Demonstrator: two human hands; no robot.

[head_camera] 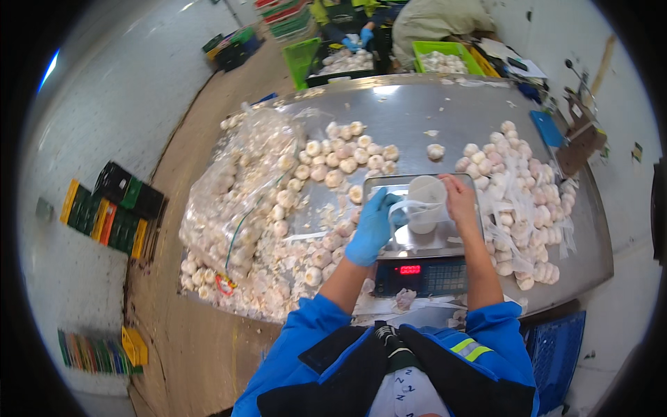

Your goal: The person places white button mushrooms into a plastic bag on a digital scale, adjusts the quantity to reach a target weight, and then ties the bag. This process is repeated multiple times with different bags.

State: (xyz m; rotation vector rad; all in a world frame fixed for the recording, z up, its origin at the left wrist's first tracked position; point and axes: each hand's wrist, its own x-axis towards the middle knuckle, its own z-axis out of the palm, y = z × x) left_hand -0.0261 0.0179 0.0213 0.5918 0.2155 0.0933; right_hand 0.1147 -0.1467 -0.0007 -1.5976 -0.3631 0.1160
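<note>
My left hand point(372, 227), in a blue glove, has its fingers on a white mesh net point(404, 206) at the left part of a scale's metal pan point(393, 254). The bare right hand point(459, 200) grips the other side of the netting. Between them, on the pan, stands a white plastic cylinder point(424, 228), with the net partly over it. Below the pan is the scale's blue panel point(383, 278) with a lit red display. Loose garlic bulbs point(333, 156) lie left of the scale, and netted garlic bulbs point(539, 213) are piled to its right.
A large clear plastic bag of garlic point(224, 208) and loose skins cover the left of the steel table point(396, 109). Beyond the far edge, a co-worker's gloved hands point(359, 39) are over a crate of garlic point(346, 62). A green crate point(471, 57) stands right of it.
</note>
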